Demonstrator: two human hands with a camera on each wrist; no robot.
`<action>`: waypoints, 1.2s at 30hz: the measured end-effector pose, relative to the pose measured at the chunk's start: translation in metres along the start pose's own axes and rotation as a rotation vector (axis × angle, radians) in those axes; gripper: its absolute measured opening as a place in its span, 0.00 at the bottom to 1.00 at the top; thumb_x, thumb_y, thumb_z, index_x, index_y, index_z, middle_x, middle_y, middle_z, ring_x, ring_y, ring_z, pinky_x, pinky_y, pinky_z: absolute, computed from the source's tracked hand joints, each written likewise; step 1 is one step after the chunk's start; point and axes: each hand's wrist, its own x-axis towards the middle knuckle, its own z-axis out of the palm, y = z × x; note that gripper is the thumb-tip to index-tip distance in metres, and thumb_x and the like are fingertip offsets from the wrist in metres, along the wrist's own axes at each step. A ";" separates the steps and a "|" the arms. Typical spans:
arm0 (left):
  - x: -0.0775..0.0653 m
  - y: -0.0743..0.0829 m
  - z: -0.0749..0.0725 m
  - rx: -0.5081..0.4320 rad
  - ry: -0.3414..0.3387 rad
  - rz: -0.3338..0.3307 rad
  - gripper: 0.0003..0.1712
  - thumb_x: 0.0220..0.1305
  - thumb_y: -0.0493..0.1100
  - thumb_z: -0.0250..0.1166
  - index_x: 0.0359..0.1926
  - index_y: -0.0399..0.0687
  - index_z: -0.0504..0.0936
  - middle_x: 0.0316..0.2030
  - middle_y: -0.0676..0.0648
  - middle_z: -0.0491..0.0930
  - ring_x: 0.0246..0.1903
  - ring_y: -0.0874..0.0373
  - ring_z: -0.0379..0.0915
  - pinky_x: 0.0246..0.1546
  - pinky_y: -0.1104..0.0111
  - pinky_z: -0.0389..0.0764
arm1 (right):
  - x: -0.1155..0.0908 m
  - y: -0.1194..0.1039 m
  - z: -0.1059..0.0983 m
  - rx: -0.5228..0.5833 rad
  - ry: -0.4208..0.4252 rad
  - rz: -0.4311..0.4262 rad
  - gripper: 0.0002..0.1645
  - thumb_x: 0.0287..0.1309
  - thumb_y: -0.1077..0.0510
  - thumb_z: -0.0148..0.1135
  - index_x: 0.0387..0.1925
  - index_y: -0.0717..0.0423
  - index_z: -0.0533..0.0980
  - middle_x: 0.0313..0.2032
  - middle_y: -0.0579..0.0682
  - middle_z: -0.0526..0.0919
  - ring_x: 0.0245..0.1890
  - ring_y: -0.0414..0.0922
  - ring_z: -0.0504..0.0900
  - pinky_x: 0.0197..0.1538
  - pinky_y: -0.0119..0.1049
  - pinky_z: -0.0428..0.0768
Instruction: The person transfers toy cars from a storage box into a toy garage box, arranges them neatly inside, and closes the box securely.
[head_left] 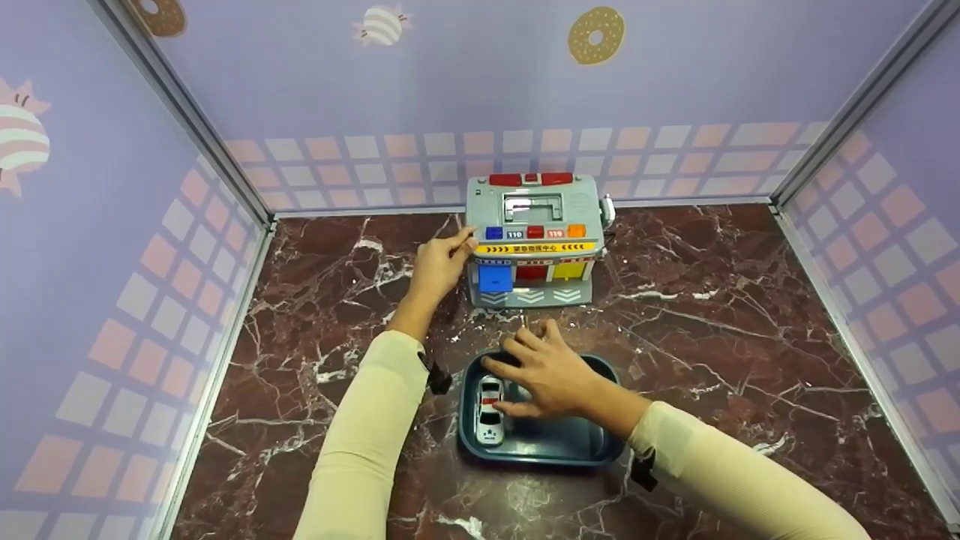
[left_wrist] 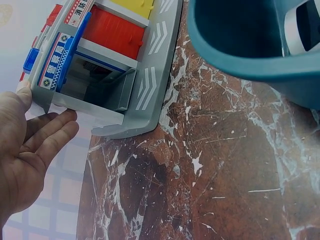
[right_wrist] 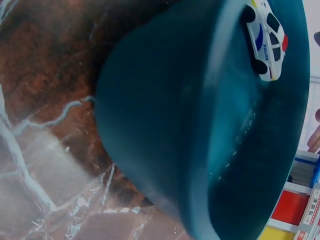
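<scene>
In the head view my left hand (head_left: 440, 266) is at the upper left corner of a grey toy emergency station (head_left: 583, 214). Its thumb and index finger grip that corner; the other fingers (left_wrist: 62, 127) extend along the side wall in the left wrist view. The station's blue door (left_wrist: 75, 50) is swung up, exposing a dark bay. My right hand (head_left: 555, 375) hovers spread over a dark teal tray (head_left: 540, 459), holding nothing. Below its thumb and fingers lies a white toy police car (head_left: 490, 431) with a red roof light, against the tray's left side.
Red (left_wrist: 112, 32) and yellow (left_wrist: 137, 6) doors beside the blue one are down. The station stands near the purple back wall (head_left: 480, 90). Side panels (head_left: 900, 225) border the brown marbled tabletop (head_left: 720, 315).
</scene>
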 end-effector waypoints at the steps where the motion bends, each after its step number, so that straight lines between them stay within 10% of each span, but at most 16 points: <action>1: 0.000 0.000 0.000 0.000 0.000 0.002 0.24 0.81 0.60 0.64 0.71 0.63 0.86 0.66 0.40 0.85 0.65 0.37 0.84 0.68 0.43 0.82 | 0.000 -0.001 0.001 0.001 0.000 -0.006 0.43 0.70 0.18 0.57 0.73 0.35 0.79 0.57 0.50 0.85 0.56 0.50 0.79 0.57 0.62 0.79; 36: -0.002 0.000 0.000 -0.022 0.021 0.023 0.24 0.81 0.59 0.65 0.70 0.60 0.87 0.64 0.40 0.86 0.64 0.37 0.85 0.66 0.44 0.84 | -0.001 -0.035 0.020 -0.040 -0.195 -0.093 0.47 0.66 0.11 0.51 0.72 0.32 0.78 0.58 0.49 0.85 0.58 0.50 0.81 0.61 0.58 0.80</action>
